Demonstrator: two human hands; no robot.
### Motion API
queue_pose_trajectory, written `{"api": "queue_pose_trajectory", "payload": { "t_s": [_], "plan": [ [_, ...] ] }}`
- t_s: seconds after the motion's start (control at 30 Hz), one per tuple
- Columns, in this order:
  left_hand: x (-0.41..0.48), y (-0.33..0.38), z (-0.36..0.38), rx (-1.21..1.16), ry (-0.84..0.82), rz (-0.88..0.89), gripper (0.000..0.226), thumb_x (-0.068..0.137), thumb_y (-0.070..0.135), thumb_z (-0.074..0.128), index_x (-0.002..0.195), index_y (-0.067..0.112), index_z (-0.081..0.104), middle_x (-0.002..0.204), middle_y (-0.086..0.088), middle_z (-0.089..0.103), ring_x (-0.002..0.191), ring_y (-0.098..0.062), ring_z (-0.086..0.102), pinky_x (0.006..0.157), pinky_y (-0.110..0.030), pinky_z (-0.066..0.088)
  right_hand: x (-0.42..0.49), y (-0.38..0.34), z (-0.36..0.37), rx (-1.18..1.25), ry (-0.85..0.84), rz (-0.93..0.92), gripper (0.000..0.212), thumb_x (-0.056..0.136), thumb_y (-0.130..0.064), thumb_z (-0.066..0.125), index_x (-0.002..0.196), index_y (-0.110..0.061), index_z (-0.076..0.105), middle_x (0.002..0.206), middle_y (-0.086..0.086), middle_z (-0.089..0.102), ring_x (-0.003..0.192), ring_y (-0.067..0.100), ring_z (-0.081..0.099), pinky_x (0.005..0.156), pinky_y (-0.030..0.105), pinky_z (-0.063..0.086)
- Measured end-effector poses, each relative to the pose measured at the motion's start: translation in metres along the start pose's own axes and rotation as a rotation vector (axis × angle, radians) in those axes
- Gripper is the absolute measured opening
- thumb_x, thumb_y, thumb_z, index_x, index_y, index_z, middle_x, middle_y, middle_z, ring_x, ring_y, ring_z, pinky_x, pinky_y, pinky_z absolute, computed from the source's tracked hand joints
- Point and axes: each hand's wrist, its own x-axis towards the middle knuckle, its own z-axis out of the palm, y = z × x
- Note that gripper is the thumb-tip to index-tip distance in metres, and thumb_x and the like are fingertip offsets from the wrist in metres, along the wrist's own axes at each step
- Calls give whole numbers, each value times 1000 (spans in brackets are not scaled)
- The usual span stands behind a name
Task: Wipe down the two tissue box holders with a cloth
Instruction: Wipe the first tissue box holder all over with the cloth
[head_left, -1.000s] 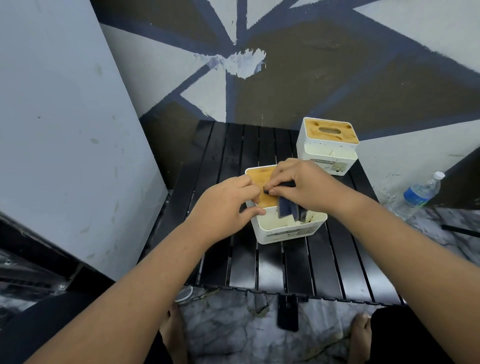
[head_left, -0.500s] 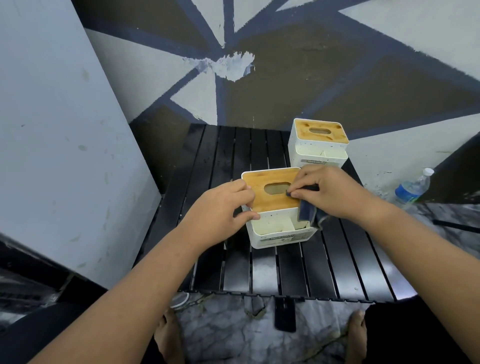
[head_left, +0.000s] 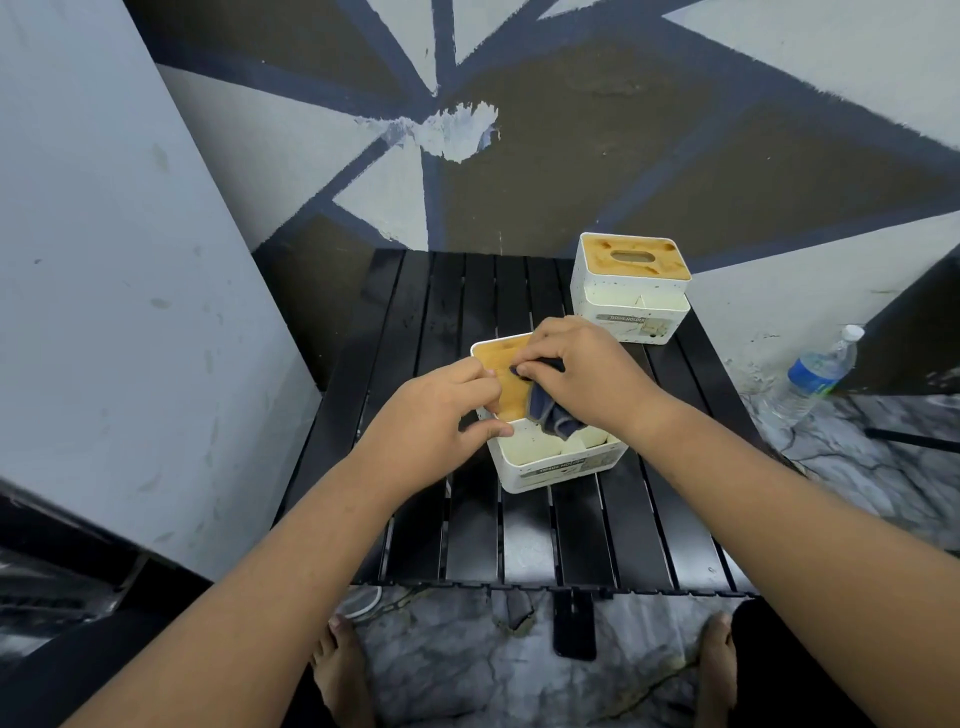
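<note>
Two white tissue box holders with wooden lids stand on a black slatted table (head_left: 467, 540). The near holder (head_left: 550, 462) is at the table's middle. My left hand (head_left: 441, 415) grips its left side, thumb on the front rim. My right hand (head_left: 576, 374) holds a dark blue cloth (head_left: 550, 410) pressed on the wooden lid, covering most of it; the cloth's end hangs over the front compartments. The far holder (head_left: 628, 286) stands untouched at the back right.
A painted wall rises right behind the table and a grey panel (head_left: 119, 291) stands close on the left. A plastic water bottle (head_left: 815, 374) is on the marble floor at the right. My bare feet are below the table's front edge.
My right hand slid the cloth from the lid's right edge leftward across the wood. My left hand kept its grip on the holder. The camera view shifted slightly.
</note>
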Motion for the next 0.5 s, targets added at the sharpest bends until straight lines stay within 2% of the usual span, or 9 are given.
{"api": "queue_pose_trajectory", "payload": {
  "t_s": [0.17, 0.23, 0.3, 0.37, 0.5],
  "plan": [
    [2, 6, 1, 24, -6, -9, 24, 91, 46, 80, 93, 25, 68, 106, 11, 64, 102, -16, 69, 75, -42, 58, -11, 8, -29, -39, -206, -96, 13, 98, -21, 79, 106, -28, 86, 101, -18, 70, 103, 9, 60, 94, 37, 53],
    [3, 7, 0, 35, -8, -29, 24, 91, 47, 80, 95, 26, 68, 110, 12, 65, 99, -13, 67, 77, -40, 58, -18, 11, -36, -15, -220, -72, 13, 98, -21, 79, 106, -29, 87, 102, -19, 70, 104, 6, 62, 96, 33, 53],
    [2, 7, 1, 12, -5, -64, 25, 91, 49, 81, 98, 30, 68, 114, 14, 65, 103, -11, 67, 81, -39, 59, -24, 14, -35, 74, -145, 3, 14, 98, -20, 79, 106, -29, 87, 103, -17, 72, 105, 6, 65, 97, 30, 54],
    [-1, 6, 1, -95, 8, -112, 28, 88, 50, 83, 104, 34, 66, 118, 17, 64, 115, -9, 66, 91, -39, 59, -26, 14, -32, 187, -30, 110, 14, 97, -19, 80, 106, -28, 86, 105, -15, 73, 103, 5, 68, 98, 28, 55],
    [-6, -1, 1, -289, 74, -216, 61, 79, 52, 93, 126, 36, 58, 136, 23, 55, 133, -5, 57, 112, -34, 52, -16, 13, -35, 342, 94, 219, 14, 96, -19, 81, 107, -28, 86, 104, -14, 76, 102, 5, 71, 95, 30, 59]
  ]
}}
